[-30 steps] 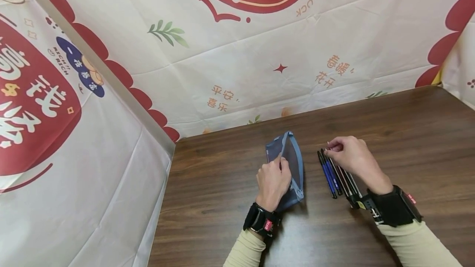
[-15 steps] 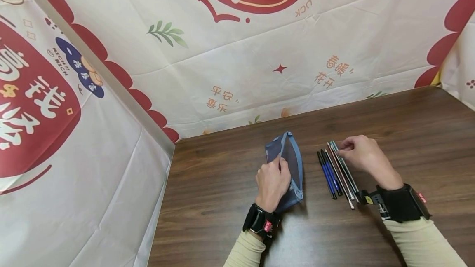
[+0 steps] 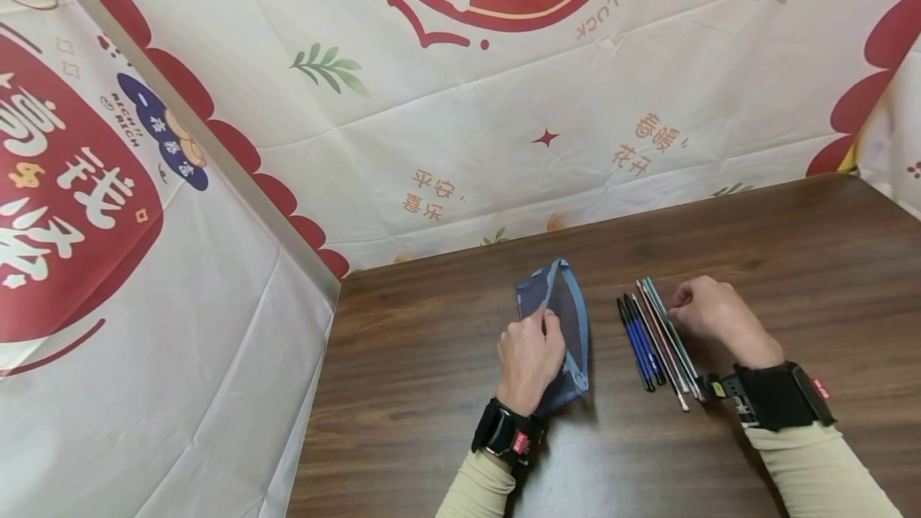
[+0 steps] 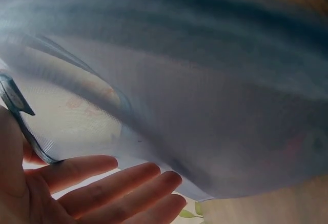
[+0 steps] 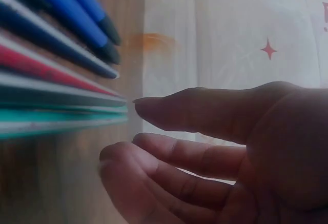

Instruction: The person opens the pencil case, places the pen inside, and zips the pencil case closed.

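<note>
The pouch (image 3: 560, 334), a blue-grey mesh bag with a zip along its edge, lies on the brown table (image 3: 791, 246), near the table's middle and a little toward the wall cloth. The left hand (image 3: 528, 358) rests on the near half of the pouch, thumb and fingertips pinching the upper zip edge so the mouth stands raised and open. In the left wrist view the mesh of the pouch (image 4: 195, 96) fills the picture, with the fingers (image 4: 118, 183) loosely extended under it and the zip edge pinched by the thumb at the left border.

Just right of the pouch, apart from it, lies a row of pens (image 3: 656, 340), side by side and touching: black and blue ones nearest the pouch, then a red one, then dark and teal ones farthest from it. The right hand (image 3: 708, 318) sits at the far side of that row, its curled fingers touching or nearly touching the teal pen; it grips nothing. The right wrist view shows the pens (image 5: 56, 70) beside the fingertips (image 5: 154, 106), fingers loosely bent.

Behind the table hangs a cream cloth (image 3: 460, 126) with red prints.
</note>
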A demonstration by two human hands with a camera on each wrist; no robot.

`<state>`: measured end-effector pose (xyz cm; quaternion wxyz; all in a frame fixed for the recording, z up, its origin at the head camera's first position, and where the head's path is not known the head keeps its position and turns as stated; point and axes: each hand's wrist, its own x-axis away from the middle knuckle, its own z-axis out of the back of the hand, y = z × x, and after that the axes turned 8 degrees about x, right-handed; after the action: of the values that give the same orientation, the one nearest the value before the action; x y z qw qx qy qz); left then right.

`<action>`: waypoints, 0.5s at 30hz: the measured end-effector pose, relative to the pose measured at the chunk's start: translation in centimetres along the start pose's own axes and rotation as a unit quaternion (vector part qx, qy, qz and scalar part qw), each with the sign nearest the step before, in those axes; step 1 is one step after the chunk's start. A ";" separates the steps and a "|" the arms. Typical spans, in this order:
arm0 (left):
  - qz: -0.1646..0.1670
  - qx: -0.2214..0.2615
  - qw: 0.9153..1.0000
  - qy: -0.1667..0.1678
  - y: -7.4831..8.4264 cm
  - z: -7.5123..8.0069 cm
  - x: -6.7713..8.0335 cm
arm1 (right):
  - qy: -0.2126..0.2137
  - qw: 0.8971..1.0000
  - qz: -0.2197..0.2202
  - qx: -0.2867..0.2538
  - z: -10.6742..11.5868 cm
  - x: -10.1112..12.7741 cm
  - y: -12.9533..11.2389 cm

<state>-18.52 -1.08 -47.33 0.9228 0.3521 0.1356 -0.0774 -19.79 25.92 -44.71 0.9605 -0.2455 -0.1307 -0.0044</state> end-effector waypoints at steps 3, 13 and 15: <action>0.006 0.001 1.000 -0.004 0.0 0.0 0.0 | -0.011 1.000 -0.003 -0.004 -0.3 0.0 0.2; -0.002 0.002 1.000 -0.005 0.1 0.0 0.0 | -0.022 1.000 -0.021 0.002 -0.8 -0.2 0.4; -0.001 0.002 1.000 -0.005 0.1 0.1 0.0 | -0.023 0.999 -0.023 0.003 -0.9 -0.3 0.4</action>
<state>-18.46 -1.03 -47.22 0.9228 0.3531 0.1316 -0.0804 -19.78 25.81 -45.71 0.9577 -0.2394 -0.1587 -0.0199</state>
